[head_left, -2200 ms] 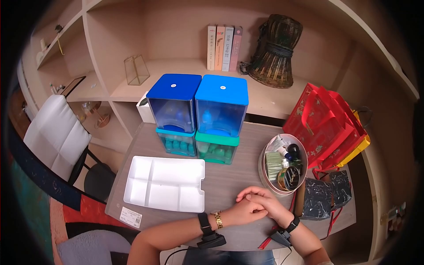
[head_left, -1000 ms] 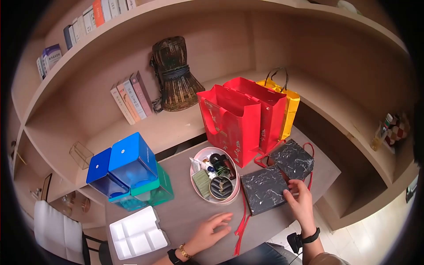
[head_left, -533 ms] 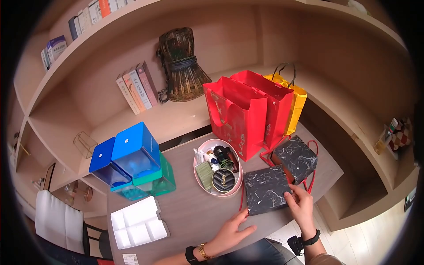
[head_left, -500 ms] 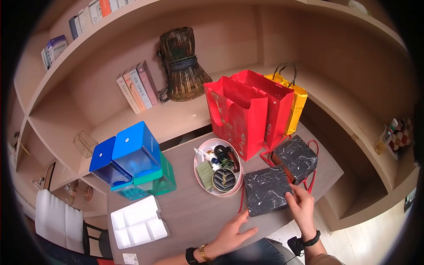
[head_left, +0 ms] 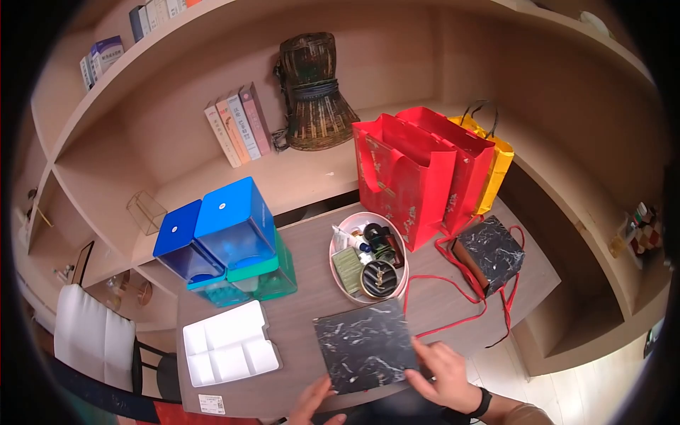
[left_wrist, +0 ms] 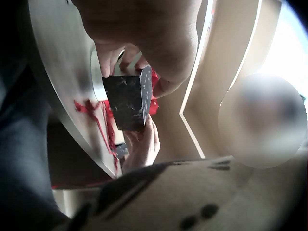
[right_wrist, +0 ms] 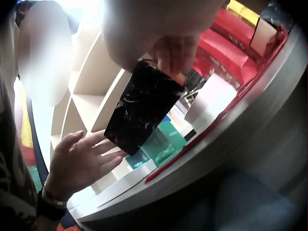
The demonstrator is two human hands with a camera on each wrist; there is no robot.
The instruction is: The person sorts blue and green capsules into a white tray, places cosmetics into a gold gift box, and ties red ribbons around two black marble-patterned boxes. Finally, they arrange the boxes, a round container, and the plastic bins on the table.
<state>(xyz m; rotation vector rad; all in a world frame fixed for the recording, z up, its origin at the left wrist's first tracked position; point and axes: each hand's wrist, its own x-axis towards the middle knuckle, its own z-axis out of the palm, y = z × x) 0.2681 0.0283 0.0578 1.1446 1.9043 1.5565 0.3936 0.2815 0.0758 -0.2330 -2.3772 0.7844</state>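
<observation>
A square black box (head_left: 365, 345) with white marble veining is held over the front edge of the table. My right hand (head_left: 445, 375) grips its right side, thumb on the top and fingers along the far side. My left hand (head_left: 310, 402) is at its front left corner. In the right wrist view, the left hand (right_wrist: 84, 161) has its fingers spread and straight, fingertips right at the box's (right_wrist: 144, 108) lower edge. The left wrist view shows the box (left_wrist: 126, 101) between both hands. A second marbled box (head_left: 492, 248) with red ribbons (head_left: 464, 322) lies at the right.
A round pink tin (head_left: 333, 265) of cosmetics stands mid-table, red gift bags (head_left: 404, 177) and a yellow bag (head_left: 499, 166) behind it. Stacked blue (head_left: 234, 219) and green drawer boxes (head_left: 280, 273) and a white divided tray (head_left: 230, 343) are at the left. Shelves rise behind.
The right hand has brought the marbled box left and toward the body, off its place beside the second box. The left hand has come closer below it. The head view has shifted slightly.
</observation>
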